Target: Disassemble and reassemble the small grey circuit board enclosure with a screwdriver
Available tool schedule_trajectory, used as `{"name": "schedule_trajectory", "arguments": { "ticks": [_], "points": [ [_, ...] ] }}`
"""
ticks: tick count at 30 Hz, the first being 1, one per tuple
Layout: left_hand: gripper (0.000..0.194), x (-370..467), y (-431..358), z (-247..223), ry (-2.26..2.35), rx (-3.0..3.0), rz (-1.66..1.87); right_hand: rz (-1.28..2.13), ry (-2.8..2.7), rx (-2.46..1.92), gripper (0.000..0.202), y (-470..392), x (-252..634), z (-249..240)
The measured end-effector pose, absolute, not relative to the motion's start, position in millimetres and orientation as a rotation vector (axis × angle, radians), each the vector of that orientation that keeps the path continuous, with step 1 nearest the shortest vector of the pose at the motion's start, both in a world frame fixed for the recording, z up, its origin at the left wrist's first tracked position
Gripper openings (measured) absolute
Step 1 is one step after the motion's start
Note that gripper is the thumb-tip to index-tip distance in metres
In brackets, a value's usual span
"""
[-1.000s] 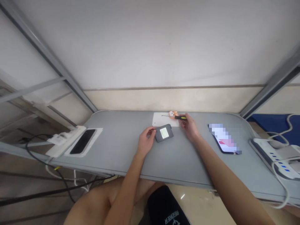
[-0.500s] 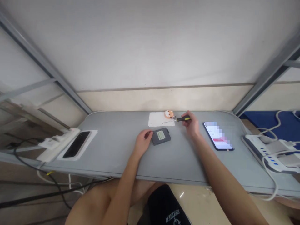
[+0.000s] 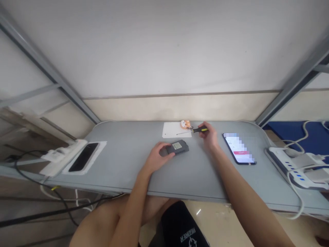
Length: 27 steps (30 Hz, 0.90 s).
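Note:
A dark grey rectangular box point(image 3: 182, 148) with a pale label on top lies on the grey table, slightly tilted. My left hand point(image 3: 157, 157) grips its left end, thumb along the near side and fingers at the far side. In my right hand point(image 3: 210, 134) is a screwdriver point(image 3: 199, 129) with a black and yellow handle, its thin shaft pointing left over a white sheet of paper point(image 3: 169, 128). A small dark speck, too small to name, shows on the paper. An orange and white animal-faced trinket point(image 3: 185, 124) rests at the paper's far right corner.
To the right lies a phone point(image 3: 239, 148) with its screen lit, beside a white power strip point(image 3: 295, 168) with cables. At left, a dark-screened phone point(image 3: 84, 157) sits on white paper near another power strip point(image 3: 64, 156). A wall stands behind the grey table point(image 3: 123, 151).
My left hand has spread its grip, with the thumb now along the box's near side. The box has turned and tilted a little. My right hand and the screwdriver have barely moved.

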State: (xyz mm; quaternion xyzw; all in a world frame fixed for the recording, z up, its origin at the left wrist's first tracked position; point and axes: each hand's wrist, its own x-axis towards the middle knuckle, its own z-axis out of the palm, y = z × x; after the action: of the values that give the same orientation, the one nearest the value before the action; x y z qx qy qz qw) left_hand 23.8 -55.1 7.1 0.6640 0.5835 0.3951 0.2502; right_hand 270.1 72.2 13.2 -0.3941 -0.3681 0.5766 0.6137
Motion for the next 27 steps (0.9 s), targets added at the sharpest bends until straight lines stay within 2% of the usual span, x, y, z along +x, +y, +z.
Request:
{"name": "schedule_trajectory", "arguments": {
  "ticks": [2,8,17,20,27],
  "points": [
    [0.026,25,-55,7,1.628,1.764,1.076,1.373,-0.876,-0.881,0.033,68,267,17],
    [0.051,25,-52,3,1.721,1.726,1.128,1.511,-0.963,-0.857,0.024,58,255,21],
    [0.058,18,-50,-8,1.752,1.634,1.269,1.591,-1.063,-0.850,0.030,58,244,4],
    [0.053,17,-52,-7,1.731,1.651,1.375,1.593,-1.078,-0.865,0.030,56,241,3],
    [0.027,22,-57,3,1.629,1.830,1.566,1.604,-1.085,-0.900,0.031,55,238,1]
  ]
}}
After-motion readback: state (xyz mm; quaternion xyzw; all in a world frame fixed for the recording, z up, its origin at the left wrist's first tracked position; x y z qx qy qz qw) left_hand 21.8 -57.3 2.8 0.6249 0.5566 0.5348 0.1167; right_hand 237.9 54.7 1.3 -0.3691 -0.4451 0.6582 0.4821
